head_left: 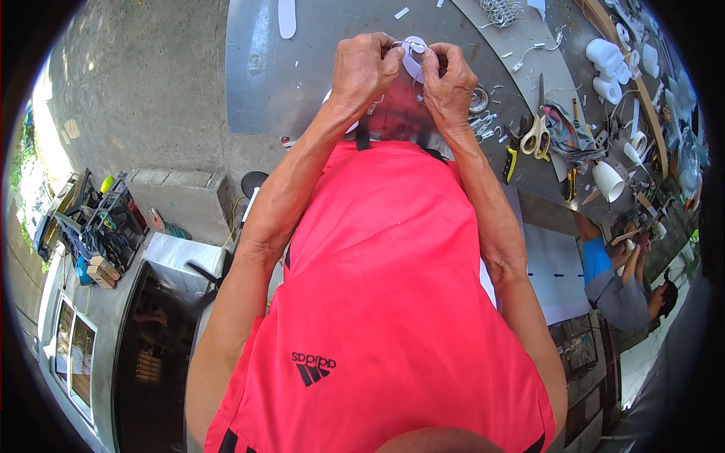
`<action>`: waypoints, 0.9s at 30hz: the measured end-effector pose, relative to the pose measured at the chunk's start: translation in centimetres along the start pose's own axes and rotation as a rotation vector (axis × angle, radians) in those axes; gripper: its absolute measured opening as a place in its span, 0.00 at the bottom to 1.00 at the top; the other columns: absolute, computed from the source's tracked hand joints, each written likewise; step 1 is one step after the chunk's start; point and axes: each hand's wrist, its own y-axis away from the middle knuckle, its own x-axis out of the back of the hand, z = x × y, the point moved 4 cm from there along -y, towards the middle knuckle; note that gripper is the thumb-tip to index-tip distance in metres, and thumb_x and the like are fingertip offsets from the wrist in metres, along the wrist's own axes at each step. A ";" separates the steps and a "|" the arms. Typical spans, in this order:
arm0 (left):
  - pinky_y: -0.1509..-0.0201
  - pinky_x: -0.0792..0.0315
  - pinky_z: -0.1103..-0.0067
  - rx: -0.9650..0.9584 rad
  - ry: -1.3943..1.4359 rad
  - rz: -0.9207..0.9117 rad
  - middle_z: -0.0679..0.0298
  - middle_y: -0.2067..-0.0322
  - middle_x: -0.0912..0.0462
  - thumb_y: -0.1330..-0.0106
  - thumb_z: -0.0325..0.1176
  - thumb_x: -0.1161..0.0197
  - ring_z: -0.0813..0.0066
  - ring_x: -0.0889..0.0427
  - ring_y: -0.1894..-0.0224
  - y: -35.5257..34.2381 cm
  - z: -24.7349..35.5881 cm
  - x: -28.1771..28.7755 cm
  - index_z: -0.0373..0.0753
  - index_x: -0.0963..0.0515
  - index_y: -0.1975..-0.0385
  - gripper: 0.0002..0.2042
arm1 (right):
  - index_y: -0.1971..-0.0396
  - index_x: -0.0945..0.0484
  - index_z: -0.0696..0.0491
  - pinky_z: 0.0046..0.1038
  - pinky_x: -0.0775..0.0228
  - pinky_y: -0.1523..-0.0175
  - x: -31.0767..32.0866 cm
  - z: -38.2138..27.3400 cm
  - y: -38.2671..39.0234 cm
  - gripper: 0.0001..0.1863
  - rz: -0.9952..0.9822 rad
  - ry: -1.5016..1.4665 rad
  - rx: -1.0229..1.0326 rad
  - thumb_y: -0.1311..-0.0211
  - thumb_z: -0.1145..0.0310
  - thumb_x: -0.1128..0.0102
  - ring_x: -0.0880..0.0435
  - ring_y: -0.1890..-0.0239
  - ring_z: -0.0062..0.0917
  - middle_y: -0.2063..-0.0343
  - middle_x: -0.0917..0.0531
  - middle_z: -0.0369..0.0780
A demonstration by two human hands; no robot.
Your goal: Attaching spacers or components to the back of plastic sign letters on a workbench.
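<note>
Above the metal table (pixel 257 83), my left hand (pixel 366 72) and my right hand (pixel 449 84) are raised close together, fingertips nearly meeting. Each pinches a side of a thin white wire (pixel 399 44); small pale parts sit at its middle, too fine to make out. Just beneath the fingertips is a white rounded piece (pixel 412 68), partly covered by the wire. Whether it is held or lies on the table I cannot tell. A roll of tape (pixel 479 98) and a bunch of white wire pieces (pixel 485 127) lie beside my right wrist.
Scissors (pixel 536 137), a yellow-and-black cutter (pixel 510 164) and a white cup-shaped piece (pixel 608 181) lie on the right. Farther off are coiled white wires (pixel 502 11) and white rolls (pixel 606 60). A white strip (pixel 287 19) lies far left. Another person (pixel 623 291) sits at right.
</note>
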 end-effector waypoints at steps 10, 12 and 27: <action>0.64 0.18 0.71 -0.103 -0.018 0.074 0.55 0.72 0.11 0.37 0.39 0.32 0.59 0.11 0.72 -1.2 -0.5 -0.5 0.40 0.10 0.61 0.12 | 0.65 0.21 0.56 0.37 0.23 0.65 -0.4 0.5 0.4 0.05 0.044 0.057 0.035 0.38 0.76 0.34 0.14 0.71 0.40 0.72 0.16 0.44; 0.65 0.20 0.81 -0.055 0.056 0.018 0.60 0.73 0.09 0.33 0.38 0.32 0.78 0.11 0.72 -0.9 -0.9 -0.9 0.35 0.11 0.58 0.13 | 0.65 0.21 0.56 0.37 0.23 0.66 -0.3 0.5 0.4 0.05 0.046 0.074 0.052 0.39 0.76 0.33 0.15 0.71 0.40 0.71 0.17 0.44; 0.69 0.20 0.83 -0.089 0.191 0.113 0.62 0.72 0.09 0.33 0.38 0.29 0.82 0.14 0.74 -0.3 -0.8 -1.5 0.35 0.11 0.57 0.13 | 0.66 0.21 0.55 0.37 0.24 0.65 0.3 0.1 0.8 0.06 0.075 0.143 0.105 0.41 0.78 0.33 0.16 0.70 0.39 0.72 0.17 0.43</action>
